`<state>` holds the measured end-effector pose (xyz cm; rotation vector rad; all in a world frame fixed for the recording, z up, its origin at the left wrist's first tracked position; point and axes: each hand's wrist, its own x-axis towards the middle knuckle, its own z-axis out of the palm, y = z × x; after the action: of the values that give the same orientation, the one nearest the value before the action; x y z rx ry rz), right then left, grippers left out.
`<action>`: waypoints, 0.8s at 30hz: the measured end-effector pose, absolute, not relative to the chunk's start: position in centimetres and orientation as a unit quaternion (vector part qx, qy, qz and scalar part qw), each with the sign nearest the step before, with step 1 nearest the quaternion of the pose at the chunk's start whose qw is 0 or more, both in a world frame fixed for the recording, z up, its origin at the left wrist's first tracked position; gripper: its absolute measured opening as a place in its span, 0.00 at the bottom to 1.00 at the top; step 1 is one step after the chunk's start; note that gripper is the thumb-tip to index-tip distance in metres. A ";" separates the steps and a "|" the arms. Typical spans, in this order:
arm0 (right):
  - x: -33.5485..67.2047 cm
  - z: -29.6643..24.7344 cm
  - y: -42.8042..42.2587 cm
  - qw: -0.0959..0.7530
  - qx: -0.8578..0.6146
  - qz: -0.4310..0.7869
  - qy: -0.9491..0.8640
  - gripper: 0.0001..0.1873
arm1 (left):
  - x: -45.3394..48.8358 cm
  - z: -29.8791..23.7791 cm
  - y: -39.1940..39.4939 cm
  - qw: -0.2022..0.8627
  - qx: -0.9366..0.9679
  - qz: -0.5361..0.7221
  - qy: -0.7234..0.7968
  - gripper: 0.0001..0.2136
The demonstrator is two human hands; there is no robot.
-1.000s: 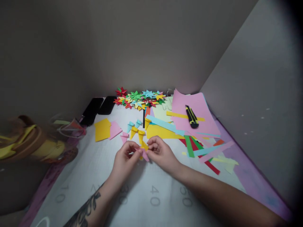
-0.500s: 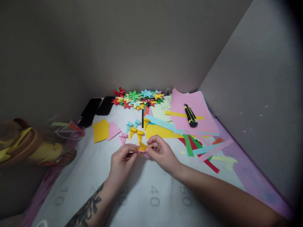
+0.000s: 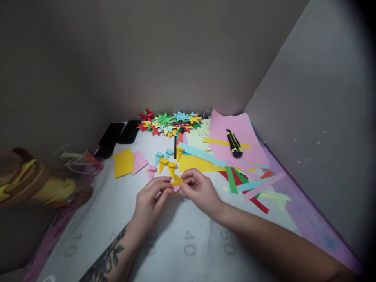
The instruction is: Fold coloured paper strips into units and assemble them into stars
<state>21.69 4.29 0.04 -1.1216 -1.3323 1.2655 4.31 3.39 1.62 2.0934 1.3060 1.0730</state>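
My left hand (image 3: 151,197) and my right hand (image 3: 202,192) meet above the white sheet, fingertips closed on a small folded yellow paper piece (image 3: 177,180). Pink folded paper (image 3: 176,188) shows just under the yellow; whether the two are joined I cannot tell. Just beyond my fingers lie folded yellow pieces (image 3: 163,165), light blue pieces (image 3: 159,157) and a pink piece (image 3: 151,171). My right hand's curled fingers partly hide one another.
Paper stars (image 3: 165,119) are heaped by the wall. A utility knife (image 3: 234,144) rests on pink sheets (image 3: 246,125). Coloured strips (image 3: 258,186) lie at right. Yellow paper (image 3: 123,163) and two dark phone-like objects (image 3: 129,132) are at left. A blurred plastic bag (image 3: 85,160) hangs nearby.
The whole view has shifted slightly, so things sit a little further left. The yellow piece has tilted a bit between my fingertips. Both hands stay in nearly the same place.
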 end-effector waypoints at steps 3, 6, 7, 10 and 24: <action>21.7 0.1 4.3 0.473 -0.459 0.506 -0.556 0.06 | 4.2 1.3 3.6 0.211 0.776 0.372 0.463 0.05; 21.8 0.1 4.3 0.469 -0.461 0.503 -0.560 0.06 | 4.1 1.1 3.9 0.208 0.794 0.341 0.458 0.04; 21.8 0.1 4.3 0.466 -0.462 0.501 -0.564 0.06 | 4.0 1.2 4.0 0.212 0.796 0.332 0.459 0.04; 21.9 0.1 4.3 0.455 -0.467 0.488 -0.580 0.06 | 4.1 1.4 4.1 0.241 0.792 0.322 0.458 0.05; 21.1 -0.1 3.6 0.455 -0.446 0.540 -0.550 0.08 | 4.9 1.7 3.3 0.305 0.683 0.370 0.552 0.05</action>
<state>21.05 3.58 -0.09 -1.1004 -1.3573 1.3319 4.87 3.32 1.69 1.8079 1.4609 0.9789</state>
